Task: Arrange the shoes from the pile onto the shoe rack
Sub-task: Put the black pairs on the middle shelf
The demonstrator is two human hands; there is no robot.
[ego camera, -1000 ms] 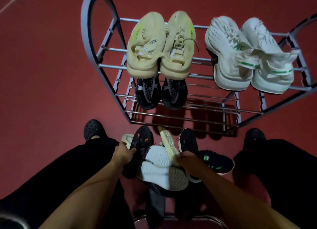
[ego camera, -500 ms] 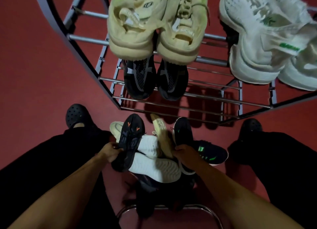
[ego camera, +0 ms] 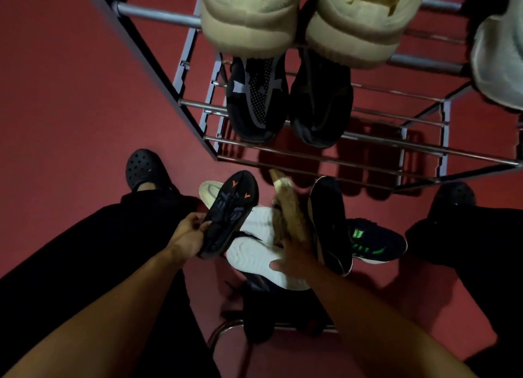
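Note:
A pile of shoes lies on the red floor between my legs. My left hand (ego camera: 188,236) grips a black shoe with orange marks on its sole (ego camera: 230,212), sole up, by its heel. My right hand (ego camera: 291,257) rests on the pile, over a tan shoe (ego camera: 288,210) and beside a black shoe lying sole up (ego camera: 329,224); its grip is blurred. A white sole (ego camera: 254,257) lies between my hands. On the metal shoe rack (ego camera: 368,148) a cream pair (ego camera: 249,18) sits on the top shelf. Below it stands a black pair (ego camera: 256,100).
A black shoe with green stripes (ego camera: 373,240) lies at the pile's right. A pale shoe (ego camera: 498,63) sits at the rack's top right. My feet wear black clogs (ego camera: 143,166) on either side. A chrome stool frame (ego camera: 226,328) is under me.
The view has dropped closer to the rack and the pile. My right hand has slid from the black shoe's heel toward the tan shoe. My left hand keeps its hold on the orange-marked shoe.

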